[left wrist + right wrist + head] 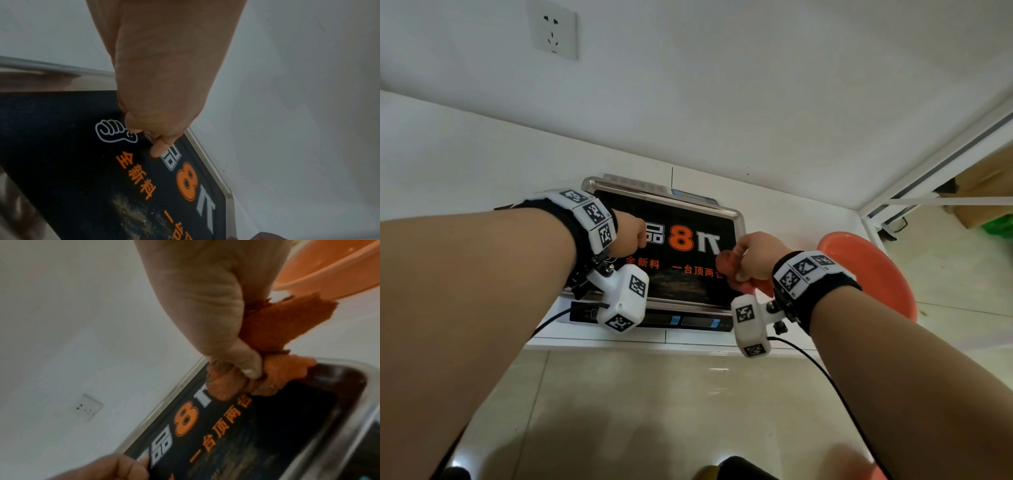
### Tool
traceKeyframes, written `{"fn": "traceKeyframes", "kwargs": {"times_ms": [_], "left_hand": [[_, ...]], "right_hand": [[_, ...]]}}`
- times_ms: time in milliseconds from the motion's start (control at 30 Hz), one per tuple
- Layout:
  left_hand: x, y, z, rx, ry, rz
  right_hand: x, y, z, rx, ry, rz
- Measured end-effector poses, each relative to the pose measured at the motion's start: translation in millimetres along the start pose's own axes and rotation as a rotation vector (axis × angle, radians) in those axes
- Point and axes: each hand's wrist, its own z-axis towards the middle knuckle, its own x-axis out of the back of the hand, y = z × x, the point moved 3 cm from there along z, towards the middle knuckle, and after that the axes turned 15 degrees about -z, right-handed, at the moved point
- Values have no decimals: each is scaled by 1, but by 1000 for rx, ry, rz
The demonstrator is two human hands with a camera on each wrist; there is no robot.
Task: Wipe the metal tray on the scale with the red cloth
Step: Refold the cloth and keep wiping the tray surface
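Behind my left hand (631,236) sits a black left wristband (571,233), behind my right hand (753,255) a black right wristband (825,301), each topped by white tiles (594,212) printed with black-and-white square codes. Under each wrist a black screwed bracket (589,277) carries a chunky white camera housing (625,301), also coded. A thin black cable (822,370) trails from each.

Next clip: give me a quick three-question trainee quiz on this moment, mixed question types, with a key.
1. Short answer: which hand grips the crumpled red cloth?
2. True or false: the round orange plastic basin sits to the left of the electronic scale.
3. Multiple choice: over which part of the rectangular metal tray is the cloth? A left end; B middle; C right end.

Key: 1 the right hand; 2 false; 3 C.
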Motion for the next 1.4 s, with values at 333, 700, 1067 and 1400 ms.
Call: {"fn": "traceKeyframes", "kwargs": {"times_ms": [333, 700, 1067, 1400], "left_hand": [[0, 0, 1, 3, -11, 2], [1, -1, 3, 9, -21, 21], [2, 0, 0, 7, -24, 2], [1, 0, -1, 10, -42, 51]], "right_hand": [[-24, -23, -11, 5, -153, -140], [-9, -2, -10, -91, -20, -30], [-19, -49, -1, 25, -246, 122], [-11, -15, 8, -70, 24, 30]]}}
